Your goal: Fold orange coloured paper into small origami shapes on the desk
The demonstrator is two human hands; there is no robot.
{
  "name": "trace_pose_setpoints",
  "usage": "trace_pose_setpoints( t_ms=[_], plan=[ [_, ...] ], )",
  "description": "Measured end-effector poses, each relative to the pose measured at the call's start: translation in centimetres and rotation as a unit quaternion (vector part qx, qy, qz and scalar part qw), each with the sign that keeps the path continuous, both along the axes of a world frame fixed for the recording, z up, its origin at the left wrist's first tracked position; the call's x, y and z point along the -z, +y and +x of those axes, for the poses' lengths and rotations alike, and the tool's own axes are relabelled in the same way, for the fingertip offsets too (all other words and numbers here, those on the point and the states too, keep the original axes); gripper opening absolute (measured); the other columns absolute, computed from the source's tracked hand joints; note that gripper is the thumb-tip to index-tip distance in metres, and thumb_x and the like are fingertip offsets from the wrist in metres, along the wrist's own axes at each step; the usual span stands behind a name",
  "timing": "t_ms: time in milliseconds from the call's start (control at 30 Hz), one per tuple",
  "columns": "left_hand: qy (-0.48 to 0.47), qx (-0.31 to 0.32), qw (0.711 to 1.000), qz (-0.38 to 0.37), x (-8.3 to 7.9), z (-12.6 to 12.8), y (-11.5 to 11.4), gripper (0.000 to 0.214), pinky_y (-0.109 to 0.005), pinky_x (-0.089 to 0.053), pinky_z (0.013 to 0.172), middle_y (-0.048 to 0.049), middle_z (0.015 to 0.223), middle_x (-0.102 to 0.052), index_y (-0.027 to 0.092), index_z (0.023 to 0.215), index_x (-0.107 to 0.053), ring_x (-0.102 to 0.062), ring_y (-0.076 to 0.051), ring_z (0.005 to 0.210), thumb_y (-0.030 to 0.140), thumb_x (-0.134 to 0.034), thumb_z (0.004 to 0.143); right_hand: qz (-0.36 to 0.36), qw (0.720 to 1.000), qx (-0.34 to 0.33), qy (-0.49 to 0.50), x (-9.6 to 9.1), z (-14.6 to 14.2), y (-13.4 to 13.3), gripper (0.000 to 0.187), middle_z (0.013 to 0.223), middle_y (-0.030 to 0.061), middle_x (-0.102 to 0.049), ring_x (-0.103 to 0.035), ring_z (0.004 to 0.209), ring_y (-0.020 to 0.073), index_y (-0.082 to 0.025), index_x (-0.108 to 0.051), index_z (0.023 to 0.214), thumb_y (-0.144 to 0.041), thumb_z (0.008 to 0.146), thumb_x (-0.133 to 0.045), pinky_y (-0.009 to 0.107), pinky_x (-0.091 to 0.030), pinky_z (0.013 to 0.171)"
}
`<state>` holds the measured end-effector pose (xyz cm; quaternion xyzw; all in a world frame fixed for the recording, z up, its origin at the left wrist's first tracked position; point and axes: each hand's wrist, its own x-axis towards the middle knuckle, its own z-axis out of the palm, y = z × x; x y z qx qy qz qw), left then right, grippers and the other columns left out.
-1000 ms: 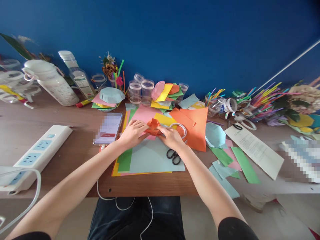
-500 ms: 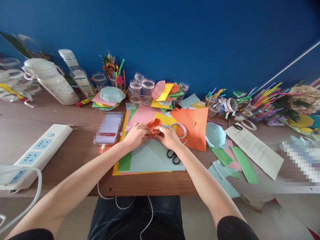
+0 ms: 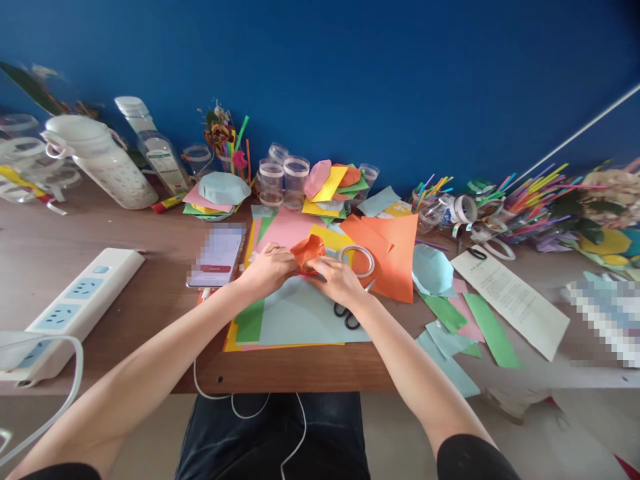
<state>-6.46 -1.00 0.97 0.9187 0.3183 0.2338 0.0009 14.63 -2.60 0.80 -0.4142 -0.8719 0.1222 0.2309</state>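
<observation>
An orange piece of paper (image 3: pixel 309 249), curved up into a bowl-like shape, is between my two hands above the stacked coloured sheets (image 3: pixel 305 313). My left hand (image 3: pixel 271 268) grips its left side with the fingers closed. On the right side my right hand (image 3: pixel 336 275) is closed on the same paper, thumb and fingers at its near edge. Parts of the fingertips are hidden behind the paper. A roll of white tape (image 3: pixel 371 261) lies just beyond my right hand. Black-handled scissors (image 3: pixel 351 320) rest partly under my right wrist.
A phone (image 3: pixel 218 257) on a cable lies left of the sheets, with a white power strip (image 3: pixel 75 303) farther left. Clear plastic cups (image 3: pixel 296 181) and folded paper pieces line the back. Paper scraps (image 3: pixel 493 330) and a printed sheet (image 3: pixel 510 300) lie to the right.
My hands have shifted slightly apart around the orange paper, and its hollow shows more openly. My right hand has turned so its back faces up more.
</observation>
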Motion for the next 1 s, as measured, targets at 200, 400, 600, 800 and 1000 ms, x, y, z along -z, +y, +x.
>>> trace_pose_setpoints(
  t_ms=[200,400,600,800,1000],
  plan=[
    [0.098,0.021,0.993,0.063,-0.1,0.3,0.0,0.03,-0.035,-0.032,0.079,-0.0022,0.076,-0.062,0.019,0.084,-0.063,-0.055,-0.018,0.08,0.002,-0.039,0.087,0.015,0.997,0.015,-0.077,0.5,-0.5,0.2,0.019,0.091,0.0071,-0.068,-0.063,0.085,0.0208,-0.022,-0.061,0.106,-0.03,0.091,-0.052,0.028,-0.047,0.069],
    [0.082,-0.002,0.99,0.117,-0.2,0.2,-0.3,0.022,-0.035,-0.033,0.081,-0.0017,0.078,-0.063,0.02,0.082,-0.062,-0.056,-0.018,0.083,0.014,-0.044,0.092,0.013,0.994,0.024,-0.107,0.5,-0.6,0.2,0.021,0.09,0.0083,-0.067,-0.063,0.082,0.0211,-0.022,-0.057,0.111,-0.027,0.092,-0.051,0.029,-0.045,0.067],
    [0.057,0.01,0.986,0.156,0.1,0.8,-0.7,0.023,-0.033,-0.034,0.083,0.0001,0.076,-0.065,0.02,0.085,-0.062,-0.057,-0.013,0.073,0.016,-0.042,0.095,-0.004,0.995,0.025,-0.093,0.2,-0.7,0.1,0.022,0.09,0.0098,-0.066,-0.063,0.085,0.0232,-0.021,-0.057,0.111,-0.027,0.091,-0.052,0.029,-0.044,0.066],
    [0.062,0.013,0.986,0.153,0.5,1.1,-0.7,0.028,-0.035,-0.035,0.084,-0.0036,0.082,-0.065,0.018,0.088,-0.062,-0.057,-0.015,0.078,0.01,-0.035,0.094,-0.017,0.993,0.026,-0.11,-0.9,-0.4,-0.3,0.029,0.099,0.0079,-0.067,-0.063,0.086,0.0203,-0.022,-0.053,0.12,-0.027,0.091,-0.05,0.026,-0.045,0.066],
    [0.038,0.016,0.996,0.073,0.8,0.5,-0.2,0.027,-0.033,-0.036,0.082,-0.0023,0.078,-0.064,0.019,0.085,-0.062,-0.057,-0.015,0.077,0.011,-0.037,0.094,0.052,0.994,-0.002,-0.092,-1.0,1.2,0.3,0.028,0.107,0.0079,-0.066,-0.06,0.098,0.0203,-0.021,-0.055,0.117,-0.024,0.089,-0.054,0.029,-0.044,0.08]
  ],
)
